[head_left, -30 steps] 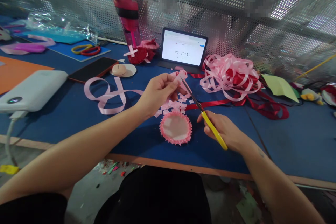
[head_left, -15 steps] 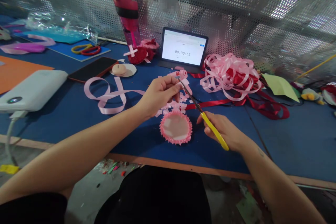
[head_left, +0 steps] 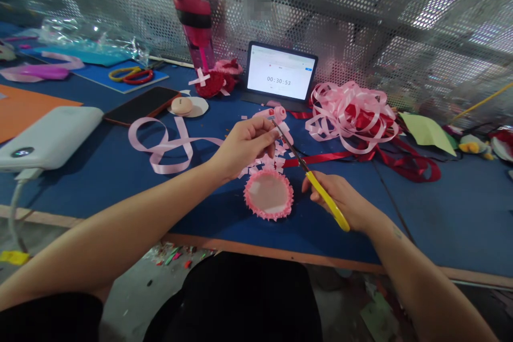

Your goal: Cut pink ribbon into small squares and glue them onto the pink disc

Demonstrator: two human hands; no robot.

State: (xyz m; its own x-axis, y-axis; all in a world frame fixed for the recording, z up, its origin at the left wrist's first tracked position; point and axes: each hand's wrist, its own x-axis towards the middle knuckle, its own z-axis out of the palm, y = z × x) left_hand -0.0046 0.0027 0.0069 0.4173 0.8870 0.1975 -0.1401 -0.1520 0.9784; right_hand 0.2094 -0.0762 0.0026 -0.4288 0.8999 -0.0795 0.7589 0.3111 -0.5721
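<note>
Pink ribbon (head_left: 183, 139) is in the left hand (head_left: 246, 147): thumb and fingers pinched on it at one end, the rest trailing out to the left of that hand and looped on the blue table (head_left: 441, 224). Right hand (head_left: 339, 192) is closed around the yellow handles of the scissors (head_left: 318, 188), blades pointing up and left, tips right at the left fingertips. Can't tell if the tips touch the ribbon. Both hands are above the table. Just below the left hand: small cuttings (head_left: 264, 161), piled against the far side of a pink-edged disc (head_left: 268, 194), which lies between the two forearms. Behind the left hand, a pink tool (head_left: 276, 112), partly hidden. Beyond that, a tablet (head_left: 279, 74) leaning up, reading 00:30:53. To its right, a ribbon heap (head_left: 348, 117), pink with some red. Red ribbon (head_left: 425, 172) trails nearer on the right. Left side: phone (head_left: 142, 106) just behind the looped ribbon, power bank (head_left: 52, 136) farther left with its cable plugged in. Bottle (head_left: 194, 16) stands upright at the back, by the mesh.
</note>
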